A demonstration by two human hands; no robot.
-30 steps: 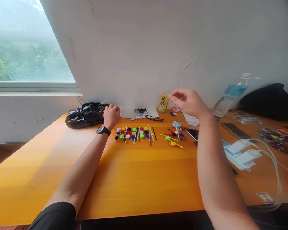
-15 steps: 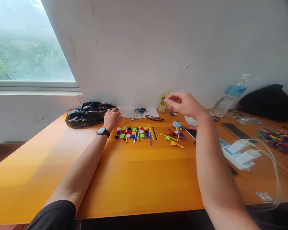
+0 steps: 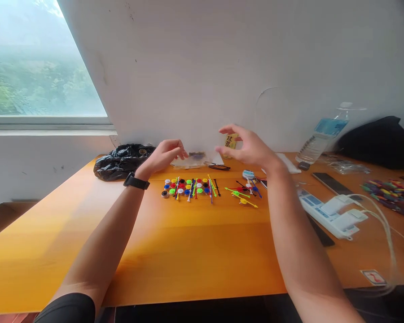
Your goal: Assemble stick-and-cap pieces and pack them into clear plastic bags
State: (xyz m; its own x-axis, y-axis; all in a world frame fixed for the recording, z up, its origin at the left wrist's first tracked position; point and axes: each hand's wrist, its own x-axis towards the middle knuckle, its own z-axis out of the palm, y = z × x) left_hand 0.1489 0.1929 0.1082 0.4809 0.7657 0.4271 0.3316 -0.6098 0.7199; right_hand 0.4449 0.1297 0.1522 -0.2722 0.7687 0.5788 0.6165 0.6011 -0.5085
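Note:
My left hand (image 3: 164, 154) hovers over the back of the table, right of the black plastic bag (image 3: 119, 163). Its fingers are loosely bent, tips slightly blurred, and I see nothing in them. My right hand (image 3: 251, 146) is raised before the yellow-labelled bottle (image 3: 229, 144), thumb and fingers spread with a gap between. Below and between the hands lie rows of small coloured discs (image 3: 187, 187), with thin plastic arrows (image 3: 211, 190) across some of them. To their right, several arrows with round centres (image 3: 243, 201) form a loose group beside a small round tin (image 3: 248, 174).
Clear plastic packaging and a black cord (image 3: 218, 166) lie at the back. A white power strip (image 3: 326, 215) with cables, a dark phone (image 3: 333, 184), a tilted water bottle (image 3: 318, 141) and a colourful bundle (image 3: 392, 195) occupy the right side.
My left hand has lifted off the table beside the bag and moved right. My right hand has shifted slightly left, its thumb and fingers spreading apart. The discs and arrows stay put.

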